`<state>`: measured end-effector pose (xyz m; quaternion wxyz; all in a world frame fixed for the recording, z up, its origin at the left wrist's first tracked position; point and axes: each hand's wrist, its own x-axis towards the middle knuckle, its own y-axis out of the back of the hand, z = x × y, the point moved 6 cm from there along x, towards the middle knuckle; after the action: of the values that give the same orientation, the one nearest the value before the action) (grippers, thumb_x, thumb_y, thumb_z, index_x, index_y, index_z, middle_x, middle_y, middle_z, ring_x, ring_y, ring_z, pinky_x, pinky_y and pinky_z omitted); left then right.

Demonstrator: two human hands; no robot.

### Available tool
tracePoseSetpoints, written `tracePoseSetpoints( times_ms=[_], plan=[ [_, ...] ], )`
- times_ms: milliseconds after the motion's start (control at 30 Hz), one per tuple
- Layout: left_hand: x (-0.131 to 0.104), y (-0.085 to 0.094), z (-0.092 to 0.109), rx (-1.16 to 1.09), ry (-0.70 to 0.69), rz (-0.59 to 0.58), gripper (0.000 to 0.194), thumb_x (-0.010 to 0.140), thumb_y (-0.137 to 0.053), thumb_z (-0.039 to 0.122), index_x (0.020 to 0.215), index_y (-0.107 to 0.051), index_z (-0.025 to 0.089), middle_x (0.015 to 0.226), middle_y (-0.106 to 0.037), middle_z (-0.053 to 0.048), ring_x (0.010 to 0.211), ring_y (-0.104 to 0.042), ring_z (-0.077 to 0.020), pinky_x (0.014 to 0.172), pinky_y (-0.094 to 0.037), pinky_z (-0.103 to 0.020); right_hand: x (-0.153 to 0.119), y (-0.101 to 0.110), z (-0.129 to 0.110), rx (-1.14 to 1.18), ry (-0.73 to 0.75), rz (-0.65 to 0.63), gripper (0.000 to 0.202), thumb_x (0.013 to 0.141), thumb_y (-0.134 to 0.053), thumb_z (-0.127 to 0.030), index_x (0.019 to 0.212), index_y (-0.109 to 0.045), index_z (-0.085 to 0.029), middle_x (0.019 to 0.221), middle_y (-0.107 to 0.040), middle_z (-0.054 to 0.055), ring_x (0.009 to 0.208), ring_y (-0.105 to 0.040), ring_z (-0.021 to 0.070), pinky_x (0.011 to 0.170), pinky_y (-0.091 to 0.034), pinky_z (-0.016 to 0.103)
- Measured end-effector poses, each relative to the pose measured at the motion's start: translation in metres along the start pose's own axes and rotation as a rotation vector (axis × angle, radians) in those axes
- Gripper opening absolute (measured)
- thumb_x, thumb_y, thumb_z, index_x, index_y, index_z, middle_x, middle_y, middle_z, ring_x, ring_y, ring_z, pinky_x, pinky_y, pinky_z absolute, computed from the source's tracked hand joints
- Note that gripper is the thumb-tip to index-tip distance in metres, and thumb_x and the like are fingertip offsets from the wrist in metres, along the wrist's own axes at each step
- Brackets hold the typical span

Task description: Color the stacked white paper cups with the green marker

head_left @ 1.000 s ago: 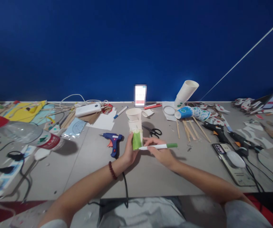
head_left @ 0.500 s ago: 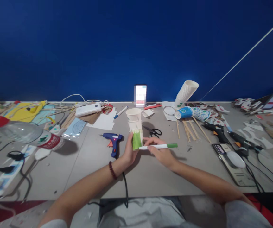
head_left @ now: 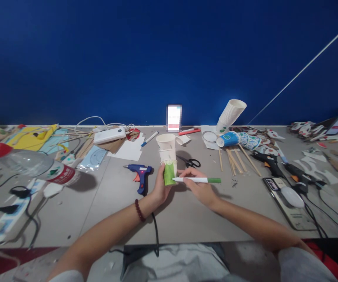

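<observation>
Our left hand (head_left: 159,185) grips white paper cup stack (head_left: 167,156), lowest cup (head_left: 169,173) green, above desk (head_left: 107,219) centre, long axis towards far edge. Our right hand (head_left: 200,190) pinches white-and-green marker (head_left: 200,180) crosswise, tip at green's lower right.

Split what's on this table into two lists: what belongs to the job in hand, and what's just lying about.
Belongs, judging by the hands:
- column of paper cups, its lowest cup partly green, in the left hand
- green-ended marker, in the right hand

Apparently just lying about:
- blue glue gun
- black-handled scissors
- red-capped plastic bottle
- smartphone
</observation>
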<state>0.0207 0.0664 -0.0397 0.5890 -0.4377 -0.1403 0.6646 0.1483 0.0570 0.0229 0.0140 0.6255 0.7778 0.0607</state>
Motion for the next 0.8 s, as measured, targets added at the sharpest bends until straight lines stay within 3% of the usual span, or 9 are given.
tracePoseSetpoints(
  times_ms=[200,467,800],
  plan=[
    [-0.0008,-0.0005,0.0016,-0.017,-0.030,0.022,0.039,0.076,-0.070,0.050,0.093,-0.070,0.015,0.081,-0.071,-0.004,0.074,-0.062,-0.0181,0.072,-0.049,-0.029,-0.0006,-0.0013,-0.0014,0.048,0.007,-0.049,0.005,0.075,-0.062,-0.023,0.072,-0.066,-0.023,0.084,-0.076,0.005,0.115,-0.068,0.0294,0.097,-0.049,0.042],
    [-0.0006,0.0000,0.0005,-0.001,-0.001,-0.004,0.042,0.075,-0.069,0.055,0.093,-0.069,0.017,0.079,-0.070,-0.002,0.068,-0.061,-0.0154,0.063,-0.048,-0.025,0.0015,0.0007,0.0012,0.037,0.005,-0.003,0.006,0.078,-0.061,-0.025,0.077,-0.066,-0.023,0.080,-0.074,0.004,0.107,-0.070,0.0278,0.087,-0.053,0.038],
    [-0.0014,-0.0017,0.0021,-0.013,-0.025,0.012,0.041,0.072,-0.073,0.051,0.093,-0.069,0.016,0.085,-0.072,-0.004,0.074,-0.063,-0.0165,0.069,-0.051,-0.026,-0.0003,-0.0003,-0.0009,0.043,0.003,-0.028,0.005,0.076,-0.062,-0.024,0.074,-0.067,-0.023,0.084,-0.076,0.005,0.116,-0.067,0.0300,0.097,-0.050,0.043]
  ],
)
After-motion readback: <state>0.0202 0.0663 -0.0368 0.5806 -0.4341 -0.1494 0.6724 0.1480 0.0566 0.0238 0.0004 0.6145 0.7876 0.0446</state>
